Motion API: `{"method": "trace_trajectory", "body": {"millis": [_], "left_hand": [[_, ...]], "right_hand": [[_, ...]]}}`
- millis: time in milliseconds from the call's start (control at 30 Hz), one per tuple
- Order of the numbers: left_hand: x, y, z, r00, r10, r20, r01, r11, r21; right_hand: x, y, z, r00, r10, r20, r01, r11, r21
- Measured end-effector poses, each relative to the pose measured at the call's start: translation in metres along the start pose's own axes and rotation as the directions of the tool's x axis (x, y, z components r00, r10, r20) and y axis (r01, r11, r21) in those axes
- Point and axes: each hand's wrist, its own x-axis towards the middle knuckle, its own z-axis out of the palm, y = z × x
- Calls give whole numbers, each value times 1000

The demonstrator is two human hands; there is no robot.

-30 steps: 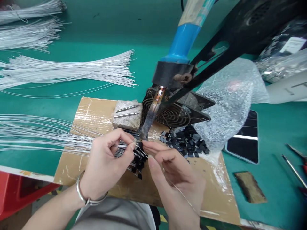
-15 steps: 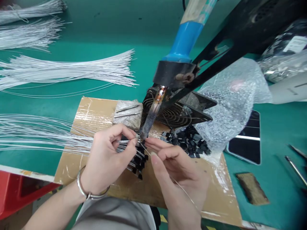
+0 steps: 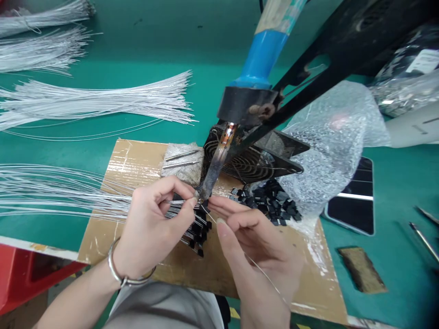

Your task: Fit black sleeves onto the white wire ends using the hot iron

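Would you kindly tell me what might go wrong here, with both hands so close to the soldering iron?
1. The left hand and right hand both pinch their work right at the tip of the soldering iron; a small slip may burn a fingertip.
2. The thin solder wire in the right hand could wander and bridge neighbouring ends of the white wires that the left hand holds.

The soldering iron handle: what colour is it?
The handle is blue, best seen in the head view.

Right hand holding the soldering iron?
No, the soldering iron sits in a black stand; the right hand pinches a thin wire by its tip.
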Motion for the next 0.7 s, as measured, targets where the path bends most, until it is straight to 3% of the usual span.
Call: {"method": "trace_trajectory", "body": {"millis": [700], "left_hand": [[-2, 0, -1, 1000, 3, -9, -3, 1000, 0]], "right_hand": [[1, 1, -1, 999, -25, 20, 25, 1000, -2]]}}
